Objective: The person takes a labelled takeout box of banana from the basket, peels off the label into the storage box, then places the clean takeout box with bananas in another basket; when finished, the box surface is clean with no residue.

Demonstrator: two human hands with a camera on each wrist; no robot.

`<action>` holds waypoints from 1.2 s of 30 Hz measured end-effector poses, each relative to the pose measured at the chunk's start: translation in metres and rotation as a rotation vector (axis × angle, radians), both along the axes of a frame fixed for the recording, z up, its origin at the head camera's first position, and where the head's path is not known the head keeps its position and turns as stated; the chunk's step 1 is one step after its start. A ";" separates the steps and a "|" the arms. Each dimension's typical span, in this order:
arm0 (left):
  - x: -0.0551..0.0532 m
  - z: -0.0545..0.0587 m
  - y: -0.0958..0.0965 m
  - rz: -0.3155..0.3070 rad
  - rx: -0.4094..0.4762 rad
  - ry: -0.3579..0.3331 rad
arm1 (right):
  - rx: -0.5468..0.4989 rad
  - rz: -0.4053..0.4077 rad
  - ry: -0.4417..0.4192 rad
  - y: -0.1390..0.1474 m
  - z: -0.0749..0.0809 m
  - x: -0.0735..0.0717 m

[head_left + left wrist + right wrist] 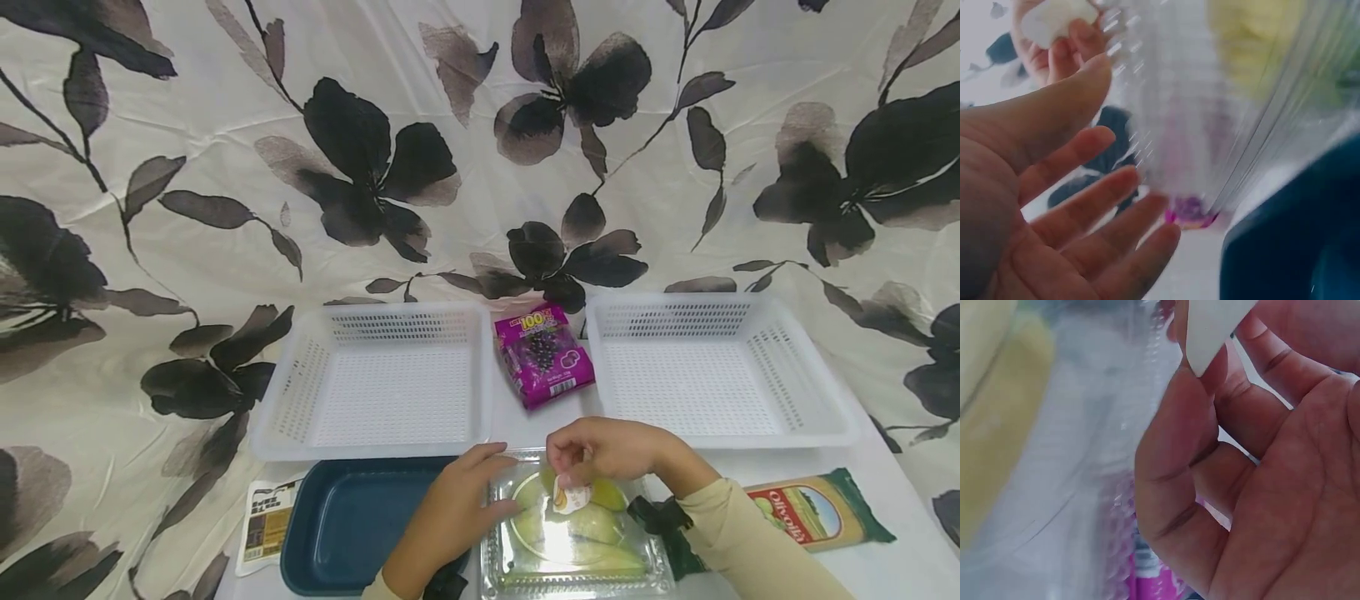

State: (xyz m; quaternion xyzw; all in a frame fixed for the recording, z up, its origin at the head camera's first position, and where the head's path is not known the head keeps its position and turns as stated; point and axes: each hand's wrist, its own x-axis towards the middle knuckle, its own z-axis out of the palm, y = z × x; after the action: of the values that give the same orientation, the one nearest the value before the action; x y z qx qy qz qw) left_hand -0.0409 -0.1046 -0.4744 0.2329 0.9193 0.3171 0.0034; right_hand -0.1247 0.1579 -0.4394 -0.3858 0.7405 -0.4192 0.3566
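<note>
A clear plastic clamshell box (577, 575) with yellow-green fruit pieces (592, 527) inside lies at the front middle in the head view. Above its lid my right hand (611, 450) pinches a small white sticker (572, 497) between thumb and fingers. The sticker's pale, plain side (1213, 328) faces the right wrist camera. My left hand (459, 500) is at the box's left edge, fingers spread and nothing gripped. In the left wrist view its fingers (1094, 206) lie alongside the box's ridged rim; whether they touch it I cannot tell.
Two white perforated baskets (405, 392) (697, 392) stand behind, with a purple grape-printed packet (543, 354) between them. A dark blue tray (352, 525) is left of the box, a white-and-brown pouch (266, 525) beyond it. An Olivoila packet (821, 508) lies at right.
</note>
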 end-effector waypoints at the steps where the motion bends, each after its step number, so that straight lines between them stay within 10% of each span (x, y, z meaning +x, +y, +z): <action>1: 0.001 0.002 -0.004 0.010 0.029 0.018 | -0.004 0.002 0.010 -0.002 0.002 0.000; 10: 0.009 0.018 -0.058 0.234 0.163 0.122 | -0.027 0.032 0.058 -0.034 0.018 -0.006; 25: 0.028 0.012 -0.168 0.623 0.011 0.218 | 0.006 -0.010 -0.028 -0.119 0.021 -0.013; 36: 0.034 -0.006 -0.213 0.606 -0.028 0.076 | -0.007 0.109 -0.045 -0.172 0.013 -0.010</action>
State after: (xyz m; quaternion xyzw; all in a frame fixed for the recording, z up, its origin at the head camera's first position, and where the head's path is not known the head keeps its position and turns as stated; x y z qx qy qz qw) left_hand -0.0071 -0.3180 -0.4808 -0.0403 0.9507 0.2819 -0.1228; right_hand -0.1346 -0.0139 -0.4260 -0.4172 0.7087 -0.4104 0.3941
